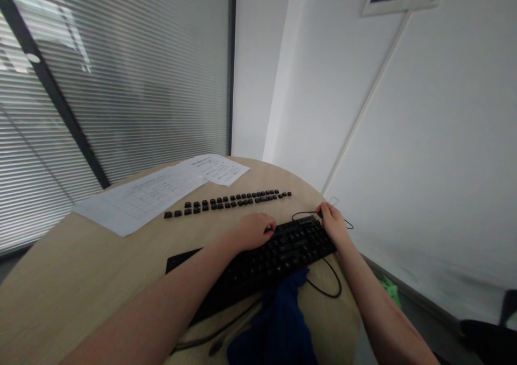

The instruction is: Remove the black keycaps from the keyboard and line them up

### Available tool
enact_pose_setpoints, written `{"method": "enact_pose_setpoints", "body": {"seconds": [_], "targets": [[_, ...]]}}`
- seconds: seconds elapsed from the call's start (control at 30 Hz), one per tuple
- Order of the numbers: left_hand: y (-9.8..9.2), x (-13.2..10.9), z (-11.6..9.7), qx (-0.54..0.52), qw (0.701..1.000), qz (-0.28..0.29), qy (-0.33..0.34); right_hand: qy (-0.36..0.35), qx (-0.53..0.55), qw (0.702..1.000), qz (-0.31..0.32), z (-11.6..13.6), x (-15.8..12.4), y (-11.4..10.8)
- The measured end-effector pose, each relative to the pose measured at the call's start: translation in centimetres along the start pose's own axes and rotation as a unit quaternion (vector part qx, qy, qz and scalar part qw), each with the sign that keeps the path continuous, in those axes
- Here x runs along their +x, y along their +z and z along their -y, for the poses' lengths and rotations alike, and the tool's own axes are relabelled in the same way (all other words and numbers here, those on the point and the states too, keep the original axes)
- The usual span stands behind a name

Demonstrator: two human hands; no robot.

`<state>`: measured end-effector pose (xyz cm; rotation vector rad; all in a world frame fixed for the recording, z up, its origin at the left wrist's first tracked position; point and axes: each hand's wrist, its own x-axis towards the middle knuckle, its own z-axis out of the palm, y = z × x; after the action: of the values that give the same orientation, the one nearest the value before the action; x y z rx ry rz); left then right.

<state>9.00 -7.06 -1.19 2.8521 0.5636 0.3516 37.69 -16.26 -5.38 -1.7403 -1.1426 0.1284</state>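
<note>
A black keyboard [278, 257] lies at a slant on the round table, and some of its upper part looks bare of keycaps. My left hand [254, 231] rests over its far edge with the fingers curled in a pinch. A small dark bit shows at those fingertips, too small to name. At the keyboard's far right corner, my right hand [333, 222] is closed, thumb and fingers together by a thin black cable [305, 212]; what they hold is unclear. Beyond the keyboard, loose black keycaps [220, 203] stand in two rows.
Printed paper sheets [153, 192] lie at the table's far left. A blue cloth [278, 327] sits at the near side, beside a thicker black cable [218, 332]. Blinds [161, 85] and a white wall [424, 155] border the table [68, 279].
</note>
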Motion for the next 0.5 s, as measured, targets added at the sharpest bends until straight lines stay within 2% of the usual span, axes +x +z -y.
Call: {"method": "enact_pose_setpoints", "body": {"seconds": [0.3, 0.5], "targets": [[-0.57, -0.01, -0.50, 0.005, 1.000, 0.011, -0.013, -0.009, -0.023, 1.000, -0.015, 0.15, 0.06, 0.04], [-0.26, -0.04, -0.26, 0.010, 1.000, 0.007, -0.010, -0.017, -0.028, 0.999, -0.034, 0.37, 0.04, 0.00]]}}
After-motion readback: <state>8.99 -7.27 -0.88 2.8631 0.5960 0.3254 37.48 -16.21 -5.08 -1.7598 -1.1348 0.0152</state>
